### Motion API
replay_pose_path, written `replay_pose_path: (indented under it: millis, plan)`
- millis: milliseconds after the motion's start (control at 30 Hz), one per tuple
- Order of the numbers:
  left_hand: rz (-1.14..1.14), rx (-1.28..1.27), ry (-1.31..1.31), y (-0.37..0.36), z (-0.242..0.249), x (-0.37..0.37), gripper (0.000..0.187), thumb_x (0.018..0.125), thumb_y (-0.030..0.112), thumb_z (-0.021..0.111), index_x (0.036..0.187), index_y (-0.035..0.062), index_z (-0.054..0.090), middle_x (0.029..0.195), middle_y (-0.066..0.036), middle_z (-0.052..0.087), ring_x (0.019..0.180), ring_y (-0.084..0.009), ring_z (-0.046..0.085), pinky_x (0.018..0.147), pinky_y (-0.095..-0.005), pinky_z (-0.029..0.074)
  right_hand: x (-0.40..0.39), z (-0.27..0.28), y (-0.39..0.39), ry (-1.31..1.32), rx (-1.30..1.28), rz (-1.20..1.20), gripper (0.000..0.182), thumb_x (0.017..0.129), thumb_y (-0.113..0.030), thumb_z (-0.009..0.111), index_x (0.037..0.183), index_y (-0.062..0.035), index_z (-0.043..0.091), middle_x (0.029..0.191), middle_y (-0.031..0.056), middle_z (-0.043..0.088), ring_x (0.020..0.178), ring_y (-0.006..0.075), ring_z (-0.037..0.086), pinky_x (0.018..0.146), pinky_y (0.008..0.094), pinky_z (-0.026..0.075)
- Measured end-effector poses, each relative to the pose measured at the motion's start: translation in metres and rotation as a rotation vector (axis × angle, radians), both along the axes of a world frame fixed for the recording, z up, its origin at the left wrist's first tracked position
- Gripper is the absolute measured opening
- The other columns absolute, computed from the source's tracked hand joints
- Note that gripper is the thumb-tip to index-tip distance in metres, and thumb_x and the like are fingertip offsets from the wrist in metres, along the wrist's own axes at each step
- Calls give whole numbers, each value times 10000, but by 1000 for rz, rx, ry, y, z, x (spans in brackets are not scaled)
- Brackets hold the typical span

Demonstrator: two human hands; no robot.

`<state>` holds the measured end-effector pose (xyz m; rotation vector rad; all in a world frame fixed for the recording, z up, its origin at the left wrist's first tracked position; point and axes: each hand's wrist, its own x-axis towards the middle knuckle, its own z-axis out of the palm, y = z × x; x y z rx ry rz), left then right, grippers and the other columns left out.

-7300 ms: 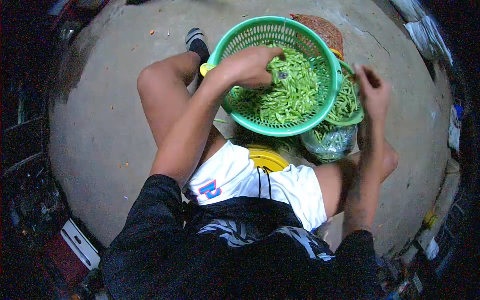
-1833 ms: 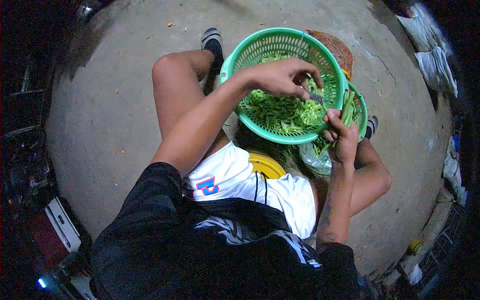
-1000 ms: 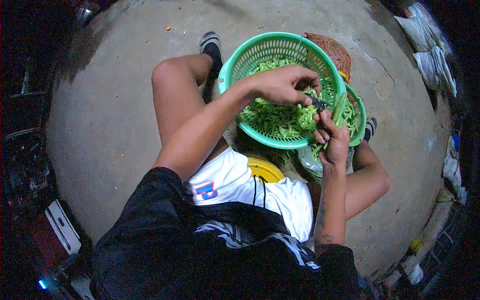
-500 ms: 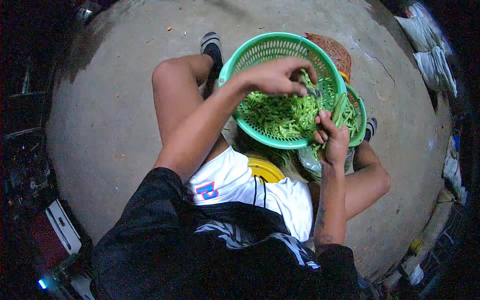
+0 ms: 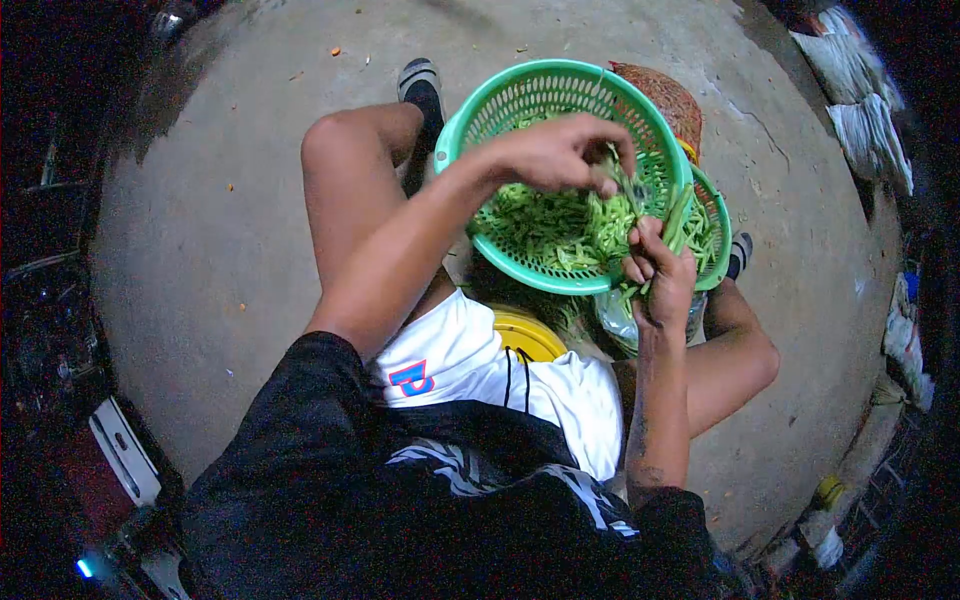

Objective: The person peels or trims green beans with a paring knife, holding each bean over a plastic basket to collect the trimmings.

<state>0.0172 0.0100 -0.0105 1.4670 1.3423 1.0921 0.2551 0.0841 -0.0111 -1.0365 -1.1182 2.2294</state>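
I sit low over a concrete floor with a large green basket (image 5: 500, 100) of cut green bean pieces (image 5: 560, 225) before me. My left hand (image 5: 555, 155) hovers over the basket, fingers closed on a small dark blade (image 5: 630, 190). My right hand (image 5: 662, 272) sits at the basket's right rim, gripping a bunch of long green beans (image 5: 682, 212) that point up toward the blade. The two hands nearly meet above the rim.
A smaller green basket (image 5: 722, 215) with whole beans sits behind the right rim, over a clear plastic bag (image 5: 615, 312). A brown woven basket (image 5: 665, 95) lies farther back. A yellow stool (image 5: 530, 335) shows under me. Papers (image 5: 865, 110) lie at right.
My right hand came in from the right with a bunch of beans and met the left at the rim. Over the last second both hands shifted only slightly.
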Motion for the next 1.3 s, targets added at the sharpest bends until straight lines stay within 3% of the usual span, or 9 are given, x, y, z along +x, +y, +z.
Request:
replay_pose_path:
  millis: [33, 333, 467, 533, 733, 933, 1100, 1233, 1300]
  plan:
    - [-5, -181, -197, -2, 3, -10, 355, 874, 146, 765, 1181, 53, 615, 963, -36, 664, 898, -87, 580, 763, -283, 470, 0, 1, -1, 2, -1, 2, 135, 954, -127, 705, 1009, -14, 655, 827, 73, 681, 500, 44, 400, 460, 208, 335]
    - [-46, 56, -54, 3, -6, -1, 367, 850, 61, 766, 1181, 43, 609, 928, -17, 619, 872, -97, 569, 765, -291, 482, 1, -4, -2, 32, -1, -11, 170, 949, -117, 706, 1050, 13, 662, 829, 59, 666, 514, 40, 406, 472, 208, 343]
    - [-31, -257, -180, -6, 16, 2, 383, 833, 75, 778, 1181, 49, 621, 1008, -20, 622, 896, -109, 568, 766, -296, 480, 0, 0, -3, 2, -13, -5, 194, 951, -113, 700, 1086, 19, 656, 832, 52, 660, 514, 40, 404, 473, 206, 348]
    - [-136, -119, -113, -6, 6, 15, 383, 856, 150, 783, 1199, 53, 641, 993, -21, 634, 905, -98, 555, 784, -301, 471, -1, 0, -4, 61, -62, 5, 176, 951, -113, 699, 1070, 12, 663, 838, 49, 664, 512, 40, 406, 473, 204, 352]
    - [-24, -143, -211, -8, 7, -13, 339, 887, 149, 774, 1178, 43, 637, 949, -31, 647, 781, -111, 582, 637, -274, 490, -2, 8, -6, -50, 13, 100, 169, 946, -106, 705, 1078, -10, 662, 835, 52, 669, 514, 44, 410, 476, 203, 359]
    - [69, -196, -225, -10, 10, -11, 375, 884, 143, 777, 1217, 58, 626, 827, -24, 628, 703, -107, 574, 625, -273, 471, -6, 8, -5, 75, -15, 150, 354, 1035, -299, 571, 1189, 10, 647, 912, 11, 657, 552, 55, 456, 484, 216, 378]
    - [60, -144, -165, -3, 7, -4, 376, 875, 140, 778, 1216, 52, 648, 823, -2, 626, 709, -79, 559, 628, -267, 459, -9, 14, -9, -250, 303, 156, 311, 989, -292, 681, 1139, -20, 675, 852, -7, 657, 606, 45, 504, 518, 229, 405]
    - [27, -158, -182, 2, -1, 2, 399, 856, 166, 798, 1216, 54, 665, 855, 21, 638, 729, -59, 533, 614, -258, 417, -14, -7, -13, -210, 561, 131, 281, 975, -283, 723, 1081, -25, 688, 876, 30, 707, 638, 61, 563, 536, 207, 430]
    - [42, -113, -178, 2, 0, 0, 400, 855, 170, 800, 1216, 59, 667, 865, 20, 645, 733, -63, 535, 618, -257, 421, -11, 3, -13, -211, 455, 134, 289, 982, -287, 708, 1085, -19, 688, 871, 38, 711, 617, 68, 564, 524, 208, 433]
